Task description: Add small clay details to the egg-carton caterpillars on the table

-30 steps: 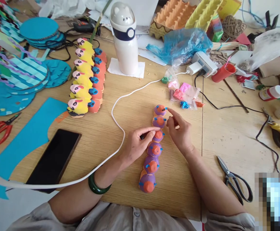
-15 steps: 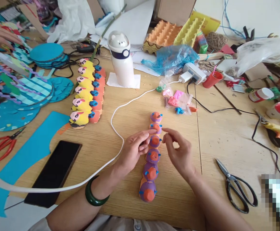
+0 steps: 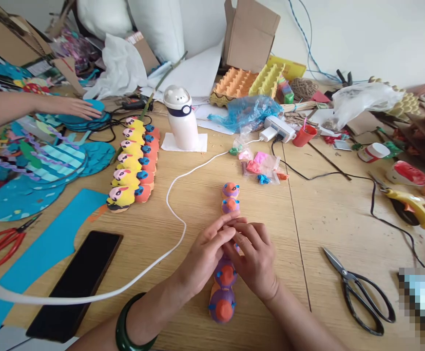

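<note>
A row of purple-painted egg-carton cups (image 3: 222,295) with orange clay tops and small blue bits runs lengthwise in front of me. Over its middle cups, my left hand (image 3: 212,243) and my right hand (image 3: 253,253) meet with their fingertips pressed together. Whatever lies between the fingers is too small or hidden to make out, and the hands cover the cups below. Beyond the row's far end lie small clear bags of pink and red clay (image 3: 260,163) and a blue clay lump (image 3: 263,180).
Black-handled scissors (image 3: 362,292) lie at right, a phone (image 3: 77,282) at left. A white cable (image 3: 168,200) curves across the table. Yellow and orange carton rows (image 3: 132,161) stand near a white bottle (image 3: 182,126). Another person's hand (image 3: 73,107) rests on blue discs (image 3: 106,119).
My hands have come together from either side of the row, their fingertips now meeting. The other person's hand has reached further right onto the blue discs. The camera view has tilted up.
</note>
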A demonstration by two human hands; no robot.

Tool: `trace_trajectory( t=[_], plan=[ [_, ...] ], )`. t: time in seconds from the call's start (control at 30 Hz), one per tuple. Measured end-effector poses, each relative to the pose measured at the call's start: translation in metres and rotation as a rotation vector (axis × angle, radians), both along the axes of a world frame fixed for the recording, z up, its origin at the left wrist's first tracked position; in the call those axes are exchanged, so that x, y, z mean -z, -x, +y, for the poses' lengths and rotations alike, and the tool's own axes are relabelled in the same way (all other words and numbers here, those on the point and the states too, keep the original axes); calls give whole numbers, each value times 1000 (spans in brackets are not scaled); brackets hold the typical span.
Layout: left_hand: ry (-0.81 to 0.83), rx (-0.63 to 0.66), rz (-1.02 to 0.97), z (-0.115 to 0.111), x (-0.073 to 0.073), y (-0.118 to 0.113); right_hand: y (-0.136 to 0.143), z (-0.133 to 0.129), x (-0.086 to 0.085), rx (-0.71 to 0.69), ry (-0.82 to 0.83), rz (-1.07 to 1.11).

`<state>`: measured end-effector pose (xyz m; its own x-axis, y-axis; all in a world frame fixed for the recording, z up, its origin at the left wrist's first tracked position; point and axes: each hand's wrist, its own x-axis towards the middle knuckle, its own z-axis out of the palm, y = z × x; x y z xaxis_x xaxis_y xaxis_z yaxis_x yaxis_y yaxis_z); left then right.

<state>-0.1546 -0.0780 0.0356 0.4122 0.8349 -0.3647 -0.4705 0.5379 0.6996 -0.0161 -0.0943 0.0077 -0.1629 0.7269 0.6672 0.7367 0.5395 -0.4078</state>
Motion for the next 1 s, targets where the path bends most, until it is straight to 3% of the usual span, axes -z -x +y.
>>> trace_trajectory(
  t=[0.2, 0.43, 0.63, 0.8, 1.0],
  plan=[
    [-232, 52, 268, 4, 8, 3, -11, 2, 6, 35, 19, 145],
    [-223, 67, 351, 11, 16, 9, -12, 3, 11, -46, 45, 145],
    [-423, 88, 434, 17, 12, 8, -12, 3, 13, 0, -25, 213],
    [-356, 11, 377, 22, 18, 8, -14, 8, 23, 13, 39, 281],
    [-327, -86, 459, 5, 28, 24, -13, 12, 33, 112, 246, 418]
  ],
)
